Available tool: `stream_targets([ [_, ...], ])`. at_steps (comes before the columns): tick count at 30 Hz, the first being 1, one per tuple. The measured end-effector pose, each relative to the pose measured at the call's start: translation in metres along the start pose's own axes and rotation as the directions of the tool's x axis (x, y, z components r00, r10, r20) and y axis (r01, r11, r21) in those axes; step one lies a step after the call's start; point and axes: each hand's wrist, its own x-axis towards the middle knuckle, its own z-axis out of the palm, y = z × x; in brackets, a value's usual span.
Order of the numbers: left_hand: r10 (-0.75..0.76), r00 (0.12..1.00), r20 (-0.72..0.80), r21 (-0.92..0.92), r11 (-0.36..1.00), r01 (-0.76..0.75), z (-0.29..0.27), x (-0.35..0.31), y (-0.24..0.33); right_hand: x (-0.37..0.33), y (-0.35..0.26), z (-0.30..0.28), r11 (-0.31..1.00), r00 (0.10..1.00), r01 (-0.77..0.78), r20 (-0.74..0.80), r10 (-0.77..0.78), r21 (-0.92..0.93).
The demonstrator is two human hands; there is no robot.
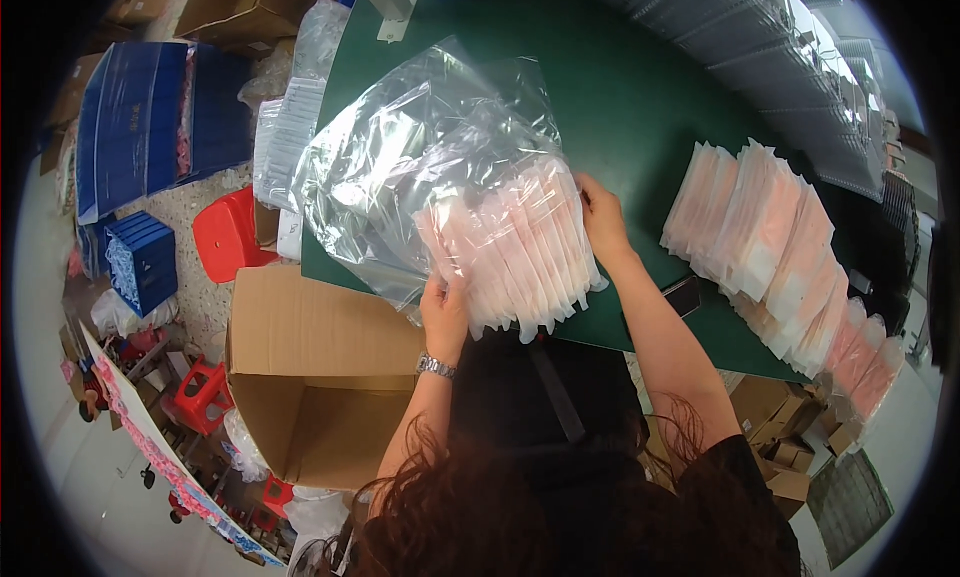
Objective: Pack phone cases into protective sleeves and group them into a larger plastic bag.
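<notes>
A row of thin pink packets in whitish wrappers (525,247) lies at the table's near edge. Its far part is inside a large clear plastic bag (370,167), which spreads over the table to the left. My left hand (443,312) grips the near left end of the row, its fingers partly hidden by the packets. Against the right end of the row, my right hand (602,219) is closed around the last packets, with its fingertips out of sight behind them. Whether either hand also grips the bag's film is unclear.
More pink packets (765,227) lie in rows on the right of the green table (620,107). A dark phone (683,295) rests near my right forearm. An open cardboard box (320,357) stands at the near left. Stacked clear plastic trays (750,47) line the far right.
</notes>
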Motion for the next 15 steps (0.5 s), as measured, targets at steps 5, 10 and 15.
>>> stream_targets([
  [5, 0.396, 0.903, 0.165, 0.609, 0.679, -0.409, -0.008, -0.017, -0.002, -0.084, 0.013, 0.005, 0.997, 0.981, 0.065, -0.183, -0.070, -0.032],
  [10, 0.040, 0.925, 0.377, 0.610, 0.741, -0.281, -0.045, -0.049, -0.006, -0.161, 0.014, -0.007, 0.998, 0.982, -0.017, -0.191, 0.006, -0.057],
  [15, -0.048, 0.782, 0.621, 0.639, 0.609, -0.470, -0.076, -0.050, 0.009, -0.189, 0.025, -0.023, 0.906, 0.905, -0.196, 0.286, 0.315, -0.375],
])
